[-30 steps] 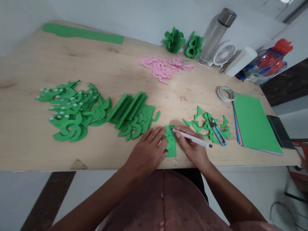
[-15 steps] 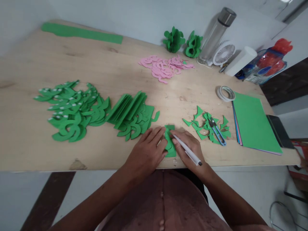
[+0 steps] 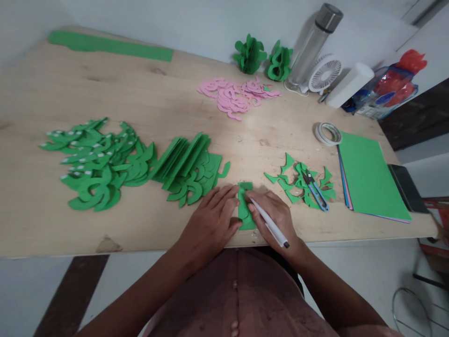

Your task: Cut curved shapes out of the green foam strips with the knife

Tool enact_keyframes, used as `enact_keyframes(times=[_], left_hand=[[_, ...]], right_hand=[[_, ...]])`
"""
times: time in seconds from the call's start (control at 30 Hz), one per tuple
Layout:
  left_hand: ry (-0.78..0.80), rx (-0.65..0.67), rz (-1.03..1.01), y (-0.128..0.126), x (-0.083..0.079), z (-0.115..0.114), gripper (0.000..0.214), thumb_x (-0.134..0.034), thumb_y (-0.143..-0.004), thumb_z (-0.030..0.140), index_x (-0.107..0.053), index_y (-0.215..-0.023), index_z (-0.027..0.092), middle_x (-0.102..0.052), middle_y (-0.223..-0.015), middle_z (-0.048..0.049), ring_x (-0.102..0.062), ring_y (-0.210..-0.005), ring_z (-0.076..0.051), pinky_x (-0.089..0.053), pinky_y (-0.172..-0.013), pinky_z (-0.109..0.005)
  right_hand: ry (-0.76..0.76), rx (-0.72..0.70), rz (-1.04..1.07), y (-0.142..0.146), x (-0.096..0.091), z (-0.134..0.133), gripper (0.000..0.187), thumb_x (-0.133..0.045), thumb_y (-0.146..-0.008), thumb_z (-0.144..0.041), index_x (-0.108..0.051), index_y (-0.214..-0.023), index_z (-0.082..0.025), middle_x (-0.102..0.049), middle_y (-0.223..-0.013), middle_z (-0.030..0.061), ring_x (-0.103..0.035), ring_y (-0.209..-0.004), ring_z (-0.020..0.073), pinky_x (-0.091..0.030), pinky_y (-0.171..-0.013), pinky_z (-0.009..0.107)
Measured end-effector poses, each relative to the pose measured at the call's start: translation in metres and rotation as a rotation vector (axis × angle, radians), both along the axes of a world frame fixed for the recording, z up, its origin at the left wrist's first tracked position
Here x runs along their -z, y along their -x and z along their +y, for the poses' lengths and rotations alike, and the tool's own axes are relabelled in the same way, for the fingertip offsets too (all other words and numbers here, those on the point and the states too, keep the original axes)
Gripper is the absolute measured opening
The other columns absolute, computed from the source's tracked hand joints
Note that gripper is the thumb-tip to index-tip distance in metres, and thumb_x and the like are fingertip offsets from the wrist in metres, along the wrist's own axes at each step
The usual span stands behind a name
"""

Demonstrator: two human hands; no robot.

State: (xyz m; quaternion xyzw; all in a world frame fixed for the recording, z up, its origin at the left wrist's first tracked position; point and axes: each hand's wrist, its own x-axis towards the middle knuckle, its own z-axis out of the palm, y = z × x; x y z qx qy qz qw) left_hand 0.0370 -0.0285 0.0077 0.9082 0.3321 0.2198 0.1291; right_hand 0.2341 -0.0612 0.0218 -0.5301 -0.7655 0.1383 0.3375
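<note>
A small green foam strip (image 3: 248,223) lies near the table's front edge, with a curved green cutout (image 3: 243,206) on top of it. My left hand (image 3: 213,214) rests at their left side, fingers stretched out flat and the fingertips and thumb touching the green pieces. Gripped in my right hand (image 3: 277,213) is a white pen (image 3: 269,222), its tip hidden by my fingers against the cutout's right edge. To the left of my hands are a stack of green strips (image 3: 182,159) and several curved green cutouts (image 3: 191,189).
More green leaf-like cutouts (image 3: 100,164) cover the left side. Pink cutouts (image 3: 231,96) lie toward the wall. Thread snips (image 3: 317,191) sit on green scraps (image 3: 287,185) at right, near green sheets (image 3: 370,175), a tape roll (image 3: 328,134), a bottle (image 3: 315,47) and a small fan (image 3: 325,74).
The view has shifted slightly, so the tabletop things appear a little further left. Both hands stay at the green pieces, and the pen has barely moved along the cutout's edge.
</note>
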Motion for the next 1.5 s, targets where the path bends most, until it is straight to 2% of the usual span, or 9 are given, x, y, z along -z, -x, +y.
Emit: enact_keyframes(times=[0.2,0.47,0.6,0.7,0.8,0.93,1.1,1.3,1.5], left_hand=[[-0.007,-0.008,-0.007,-0.001,0.0,0.0,0.025,-0.052,-0.093,0.023,-0.053,-0.116,0.014,-0.059,-0.139,-0.0192,-0.049,-0.138,-0.03,-0.046,-0.11,-0.052],[-0.03,0.007,0.092,-0.001,-0.001,0.001,0.027,-0.054,-0.093,0.023,-0.058,-0.117,0.013,-0.058,-0.142,-0.0177,-0.049,-0.137,-0.03,-0.044,-0.113,-0.049],[-0.06,0.006,0.107,-0.001,-0.001,0.0,0.032,-0.052,-0.094,0.022,-0.058,-0.123,0.012,-0.057,-0.142,-0.019,-0.051,-0.135,-0.031,-0.045,-0.112,-0.051],[-0.057,0.007,0.108,-0.002,-0.001,0.0,0.034,-0.05,-0.094,0.021,-0.058,-0.126,0.014,-0.057,-0.143,-0.0184,-0.052,-0.135,-0.031,-0.045,-0.112,-0.051],[-0.052,0.012,0.117,-0.002,-0.001,0.0,0.031,-0.05,-0.095,0.021,-0.06,-0.123,0.016,-0.057,-0.143,-0.0176,-0.052,-0.135,-0.031,-0.045,-0.112,-0.051],[-0.047,0.01,0.124,-0.002,-0.003,0.001,0.03,-0.05,-0.095,0.022,-0.062,-0.121,0.016,-0.058,-0.142,-0.0176,-0.053,-0.135,-0.031,-0.045,-0.112,-0.052],[-0.026,0.016,0.119,-0.001,-0.004,0.001,0.028,-0.052,-0.095,0.022,-0.063,-0.12,0.017,-0.057,-0.143,-0.017,-0.051,-0.136,-0.031,-0.044,-0.113,-0.052],[-0.038,0.018,0.122,-0.002,-0.003,0.0,0.029,-0.052,-0.095,0.022,-0.062,-0.121,0.016,-0.057,-0.143,-0.0171,-0.051,-0.136,-0.031,-0.044,-0.113,-0.052],[-0.049,0.022,0.119,-0.001,-0.002,0.0,0.029,-0.051,-0.095,0.022,-0.062,-0.121,0.017,-0.057,-0.143,-0.017,-0.05,-0.137,-0.03,-0.043,-0.113,-0.052]], right_hand=[[0.036,0.03,-0.013,0.002,-0.003,0.0,0.033,-0.048,-0.1,-0.023,-0.066,-0.127,-0.027,-0.077,-0.094,0.0048,-0.066,-0.075,0.0211,-0.054,-0.074,0.038],[-0.011,0.022,-0.03,0.003,-0.006,0.001,0.032,-0.048,-0.099,-0.02,-0.067,-0.125,-0.025,-0.077,-0.092,0.0053,-0.066,-0.073,0.0216,-0.054,-0.071,0.037],[-0.01,0.011,-0.038,0.002,-0.003,0.0,0.032,-0.048,-0.1,-0.02,-0.065,-0.128,-0.023,-0.077,-0.095,0.0066,-0.066,-0.074,0.0218,-0.055,-0.073,0.038],[0.02,0.013,-0.032,0.0,0.0,-0.001,0.033,-0.049,-0.1,-0.022,-0.064,-0.129,-0.025,-0.077,-0.098,0.0062,-0.068,-0.077,0.0217,-0.056,-0.075,0.039],[0.043,0.033,0.037,0.0,0.001,-0.002,0.031,-0.051,-0.1,-0.023,-0.066,-0.127,-0.026,-0.078,-0.103,0.0066,-0.071,-0.083,0.0223,-0.057,-0.079,0.04],[0.073,0.119,0.26,0.001,-0.002,-0.001,0.024,-0.057,-0.097,-0.025,-0.071,-0.116,-0.026,-0.078,-0.108,0.0066,-0.072,-0.099,0.0236,-0.058,-0.089,0.042],[0.137,0.202,0.385,0.004,-0.005,0.006,0.017,-0.059,-0.094,-0.028,-0.074,-0.101,-0.025,-0.078,-0.096,0.0061,-0.073,-0.089,0.0216,-0.06,-0.081,0.038],[0.207,0.246,0.411,0.009,-0.004,0.011,0.013,-0.061,-0.091,-0.028,-0.071,-0.098,-0.023,-0.076,-0.092,0.0054,-0.072,-0.084,0.0197,-0.059,-0.078,0.034],[0.194,0.267,0.39,0.009,-0.003,0.012,0.012,-0.059,-0.091,-0.028,-0.07,-0.094,-0.022,-0.075,-0.085,0.004,-0.07,-0.077,0.0184,-0.058,-0.071,0.031]])
